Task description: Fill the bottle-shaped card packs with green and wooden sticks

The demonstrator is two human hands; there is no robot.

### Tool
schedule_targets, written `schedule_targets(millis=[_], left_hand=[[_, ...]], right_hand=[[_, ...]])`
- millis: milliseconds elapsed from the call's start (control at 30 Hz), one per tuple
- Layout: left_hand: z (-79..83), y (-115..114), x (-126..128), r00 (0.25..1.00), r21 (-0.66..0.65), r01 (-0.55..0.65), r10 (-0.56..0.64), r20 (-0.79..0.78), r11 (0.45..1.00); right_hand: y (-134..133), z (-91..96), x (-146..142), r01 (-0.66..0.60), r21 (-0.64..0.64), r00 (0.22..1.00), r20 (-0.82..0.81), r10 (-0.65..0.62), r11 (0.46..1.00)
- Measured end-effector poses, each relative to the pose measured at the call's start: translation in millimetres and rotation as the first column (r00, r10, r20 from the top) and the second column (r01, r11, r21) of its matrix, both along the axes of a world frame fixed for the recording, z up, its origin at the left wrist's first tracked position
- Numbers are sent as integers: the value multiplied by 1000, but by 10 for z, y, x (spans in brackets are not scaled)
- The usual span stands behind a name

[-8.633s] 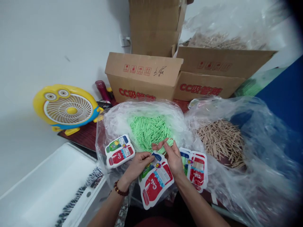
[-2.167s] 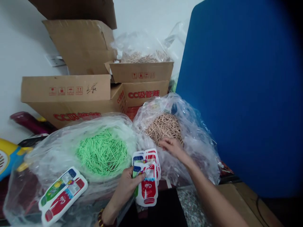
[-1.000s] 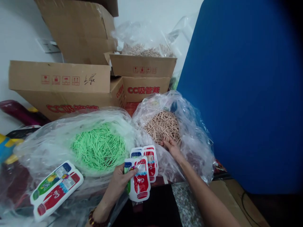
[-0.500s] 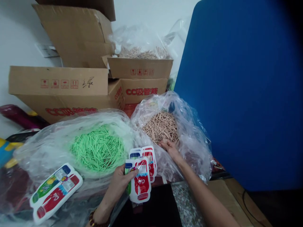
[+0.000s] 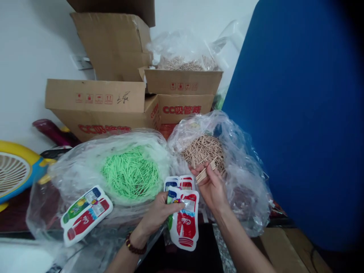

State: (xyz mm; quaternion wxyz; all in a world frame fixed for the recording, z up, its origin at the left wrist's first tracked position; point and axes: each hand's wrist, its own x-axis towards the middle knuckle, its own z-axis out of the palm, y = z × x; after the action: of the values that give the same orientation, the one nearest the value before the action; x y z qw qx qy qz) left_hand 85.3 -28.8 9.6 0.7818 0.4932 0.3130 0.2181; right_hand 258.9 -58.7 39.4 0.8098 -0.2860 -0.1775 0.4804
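My left hand (image 5: 162,210) is closed on several bottle-shaped candy pouches (image 5: 187,223), printed red with "Cola" and green, fanned out with the thumb on top. Between the fingers of my right hand (image 5: 213,187) is a small bundle of thin brown candy sticks (image 5: 205,173), just above the near edge of a heap of brown sticks (image 5: 204,151) in an open clear plastic bag (image 5: 244,185). To the left, bright green sticks (image 5: 131,172) fill another open plastic bag (image 5: 76,163). More printed pouches (image 5: 87,216) lie on that bag's near left side.
Cardboard boxes (image 5: 96,98) with red lettering stand behind the bags; one holds a bag of brown sticks (image 5: 184,62). A large blue panel (image 5: 301,113) blocks the right side. At the left edge are a yellow and blue fan (image 5: 17,170) and a purple bottle-like object (image 5: 52,132).
My right hand has come up from the brown heap and turned, now showing a bundle of sticks in its fingers. The view has shifted left, bringing the fan into sight.
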Motion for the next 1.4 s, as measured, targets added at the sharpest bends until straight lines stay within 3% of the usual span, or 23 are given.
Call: schedule_targets(millis=[133, 267, 700, 1100, 1400], left_hand=[[37, -5, -27, 999, -19, -19, 19, 35, 1000], [22, 14, -63, 996, -25, -31, 33, 86, 999], [9, 21, -110, 998, -19, -57, 58, 39, 998], [10, 44, -105, 997, 19, -48, 47, 56, 999], [7, 36, -129, 999, 81, -8, 11, -32, 997]], right_hand=[[-47, 65, -363, -41, -38, 999, -32, 40, 998], [-67, 41, -475, -51, -121, 999, -18, 50, 991], [-83, -87, -465, 36, -182, 999, 37, -30, 983], [-104, -146, -463, 9, -195, 999, 40, -2, 981], [-73, -87, -468, -19, -240, 1000, 6, 22, 971]])
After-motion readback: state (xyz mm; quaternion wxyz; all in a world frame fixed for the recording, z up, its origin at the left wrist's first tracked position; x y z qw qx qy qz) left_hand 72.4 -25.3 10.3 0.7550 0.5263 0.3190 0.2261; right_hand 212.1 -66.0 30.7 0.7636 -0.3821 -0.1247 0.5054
